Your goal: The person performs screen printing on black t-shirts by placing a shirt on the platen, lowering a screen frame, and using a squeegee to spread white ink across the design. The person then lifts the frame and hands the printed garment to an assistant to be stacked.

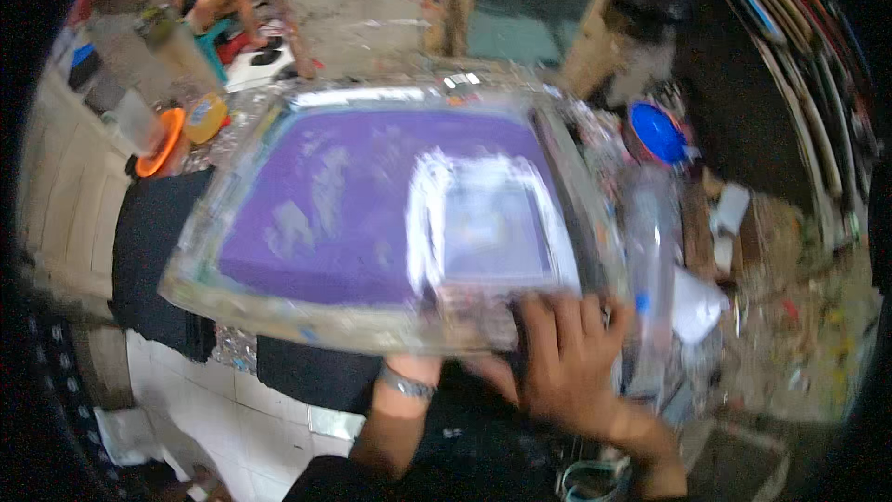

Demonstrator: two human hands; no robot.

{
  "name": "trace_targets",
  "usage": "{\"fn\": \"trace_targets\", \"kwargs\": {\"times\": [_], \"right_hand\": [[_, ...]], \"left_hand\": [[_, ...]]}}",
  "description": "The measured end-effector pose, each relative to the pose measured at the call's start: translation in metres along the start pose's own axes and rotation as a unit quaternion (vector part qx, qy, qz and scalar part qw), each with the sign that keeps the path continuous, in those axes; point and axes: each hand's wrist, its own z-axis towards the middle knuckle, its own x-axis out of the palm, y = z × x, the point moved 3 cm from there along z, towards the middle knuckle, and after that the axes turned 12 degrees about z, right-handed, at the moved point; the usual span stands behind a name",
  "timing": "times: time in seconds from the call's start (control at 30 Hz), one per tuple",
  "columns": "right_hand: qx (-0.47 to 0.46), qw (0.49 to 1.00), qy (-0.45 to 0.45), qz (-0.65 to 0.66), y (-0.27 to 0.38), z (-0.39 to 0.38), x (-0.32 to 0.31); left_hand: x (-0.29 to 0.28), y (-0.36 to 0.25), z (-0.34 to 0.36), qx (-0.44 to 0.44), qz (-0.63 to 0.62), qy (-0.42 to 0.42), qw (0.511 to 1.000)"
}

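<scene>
A silk-screen frame (307,316), with purple-coated mesh and a bright white rectangular patch at its right, is tilted in front of me. My right hand (576,353) is at its near edge right of the middle, fingers bent over the rail and thumb below it. My left hand (415,367) reaches up to the same edge, left of the right hand. A grey band (407,383) circles that wrist. The frame and blur hide the left fingers. Black fabric (167,251) lies beneath and left of the frame.
A blue bowl (657,133) and a clear plastic bottle-like tube (650,242) are at the right. Left stand an orange basin (163,144) and a yellow container (203,118). Flat panels (799,65) lean at the far right. Another person (218,9) sits at the back left.
</scene>
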Motion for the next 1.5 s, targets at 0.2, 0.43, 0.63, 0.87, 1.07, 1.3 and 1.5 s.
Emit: {"fn": "trace_targets", "kwargs": {"times": [0.2,0.43,0.63,0.87,1.07,1.3,1.5], "right_hand": [[-0.063,0.984,-0.158,-0.054,-0.036,0.123,-0.036],[0.021,0.999,-0.038,0.011,-0.051,0.204,-0.092],[0.046,0.996,0.046,0.068,-0.047,0.216,-0.126],[0.056,0.998,-0.015,-0.013,-0.038,0.187,-0.094],[-0.047,0.996,-0.074,0.015,-0.017,0.036,0.001],[0.03,0.953,0.264,0.143,-0.058,0.002,0.088],[-0.014,0.974,0.223,0.042,-0.029,-0.022,0.112]], "left_hand": [[0.132,-0.075,0.0,0.238,0.36,0.03,0.901],[0.063,0.029,-0.07,0.286,0.925,0.15,0.202],[0.054,0.034,-0.07,0.277,0.922,0.172,0.206],[0.1,-0.038,-0.093,0.406,0.738,0.068,0.535],[0.073,-0.102,-0.128,0.285,0.276,-0.065,0.915],[-0.029,-0.055,-0.123,0.083,0.304,-0.13,0.94],[-0.021,-0.055,-0.13,0.096,0.33,-0.127,0.93]]}}
